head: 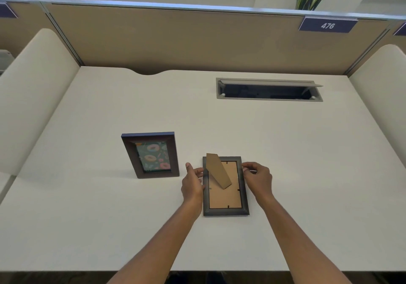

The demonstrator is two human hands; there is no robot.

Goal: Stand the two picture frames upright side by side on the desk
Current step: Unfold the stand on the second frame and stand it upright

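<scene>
A dark-brown picture frame with a doughnut print (151, 155) stands upright on the white desk (87, 206), left of centre. To its right a second dark frame (224, 198) lies face down, its tan backing up and its cardboard easel leg (217, 170) swung out. My left hand (192, 182) holds this frame's left edge near the top. My right hand (257, 176) pinches its right edge near the top. Both forearms reach in from the near edge.
An open grey cable hatch (269, 90) is set into the desk at the back right. A tan partition (197, 39) with a "476" tag (327, 25) closes the back. Cream side panels (28, 99) flank the desk. Plants rise behind the partition.
</scene>
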